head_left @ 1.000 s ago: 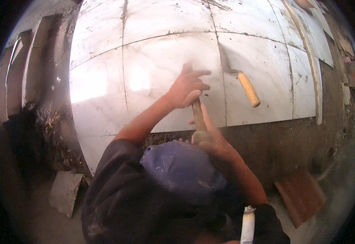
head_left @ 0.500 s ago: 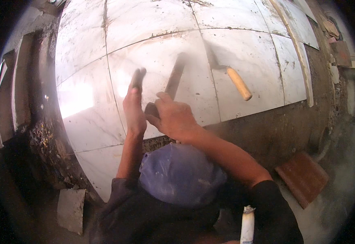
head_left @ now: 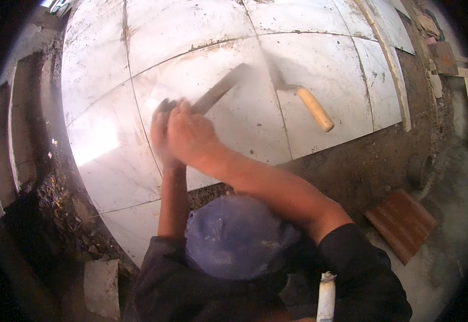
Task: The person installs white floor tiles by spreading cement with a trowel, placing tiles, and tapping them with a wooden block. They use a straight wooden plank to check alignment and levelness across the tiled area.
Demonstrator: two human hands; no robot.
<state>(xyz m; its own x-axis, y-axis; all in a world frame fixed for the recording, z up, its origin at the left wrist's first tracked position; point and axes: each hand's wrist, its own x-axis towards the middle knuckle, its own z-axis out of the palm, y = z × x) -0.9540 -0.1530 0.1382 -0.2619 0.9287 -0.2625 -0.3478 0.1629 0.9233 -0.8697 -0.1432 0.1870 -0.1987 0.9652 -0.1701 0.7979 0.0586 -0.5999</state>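
My right hand [head_left: 188, 131] is closed around a long, dark, flat bar-like tool [head_left: 220, 88], whose exact kind I cannot make out. Its far part slants up and right over a white marbled tile [head_left: 244, 123]. Close against the right hand is my left hand [head_left: 160, 129], mostly covered by it and blurred, with dark shapes at its fingertips. A trowel [head_left: 315, 110] with a wooden handle lies on the tiles to the right, its blade hazy. Below the hands bulges my bent knee [head_left: 239, 236] in blue, spotted cloth.
Dark, bare ground [head_left: 346, 166] borders the tiles on the right. A reddish-brown tile [head_left: 401, 225] lies at lower right, and a grey slab piece [head_left: 101, 287] at lower left. A long narrow strip [head_left: 387, 56] runs along the right tiles. A burnt-tipped cigarette [head_left: 326, 298] shows at the lower edge.
My right hand has moved left and slightly up with the tool, which now slants more to the right. My left hand was flat, open and apart; now both hands are together.
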